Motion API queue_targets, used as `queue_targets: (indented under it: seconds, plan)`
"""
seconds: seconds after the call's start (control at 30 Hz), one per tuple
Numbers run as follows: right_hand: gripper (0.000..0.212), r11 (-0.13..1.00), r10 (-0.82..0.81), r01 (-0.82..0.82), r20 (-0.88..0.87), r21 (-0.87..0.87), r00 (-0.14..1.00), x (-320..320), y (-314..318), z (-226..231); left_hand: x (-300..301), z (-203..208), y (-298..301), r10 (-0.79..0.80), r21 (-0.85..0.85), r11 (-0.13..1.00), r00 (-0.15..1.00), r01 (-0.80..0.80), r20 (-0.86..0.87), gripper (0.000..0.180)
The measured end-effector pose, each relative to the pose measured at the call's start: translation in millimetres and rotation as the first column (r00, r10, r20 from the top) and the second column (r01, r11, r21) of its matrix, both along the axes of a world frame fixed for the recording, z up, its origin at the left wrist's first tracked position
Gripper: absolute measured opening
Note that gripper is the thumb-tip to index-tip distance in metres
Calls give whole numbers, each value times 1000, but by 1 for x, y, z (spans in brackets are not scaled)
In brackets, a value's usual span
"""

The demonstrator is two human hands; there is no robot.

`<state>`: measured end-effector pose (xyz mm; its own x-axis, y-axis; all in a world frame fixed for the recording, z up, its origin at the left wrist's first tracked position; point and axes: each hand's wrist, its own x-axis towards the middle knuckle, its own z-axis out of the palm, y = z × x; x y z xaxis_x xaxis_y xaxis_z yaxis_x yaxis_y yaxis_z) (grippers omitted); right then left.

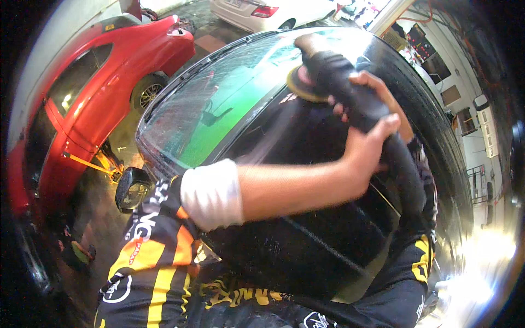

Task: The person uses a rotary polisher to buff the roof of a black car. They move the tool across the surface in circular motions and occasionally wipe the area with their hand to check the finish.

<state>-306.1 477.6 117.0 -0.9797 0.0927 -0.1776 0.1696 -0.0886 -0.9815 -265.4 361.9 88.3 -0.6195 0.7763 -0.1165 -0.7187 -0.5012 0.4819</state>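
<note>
A black car polisher (342, 76) is in both my hands, with its round yellow-edged pad (302, 92) at the far end, by the border of windshield and roof. Whether the pad touches the surface I cannot tell. My left hand (367, 143) reaches across from the left and is closed round the polisher's body. Farther along, my right hand (387, 99) is wrapped round it too; motion blurs both. A thick dark length (404, 175) runs back from the polisher toward me. Beneath lies the glossy black roof (306, 218) of a car, its windshield (219, 120) reflecting green.
A side mirror (133, 189) juts out at the left of the black car. Beyond stand a red car (104, 82) and, at the back, a white car (257, 12). A yellow-orange metal stand (106, 164) sits between the cars. Shelves and tools line the right wall (465, 71).
</note>
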Motion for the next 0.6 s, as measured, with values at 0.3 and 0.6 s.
queue_targets:
  seconds: [0.3, 0.6]
  plan:
    - [38, 993, 76, -40, -327, 114, 942, -126, 136, -22, -200, -43, 141, -102, 124, 985, 985, 119, -141, 47]
    - [50, 915, 242, -136, -246, 380, 939, -28, 67, 0, -104, -19, 61, -119, 78, 990, 992, 116, 37, 34]
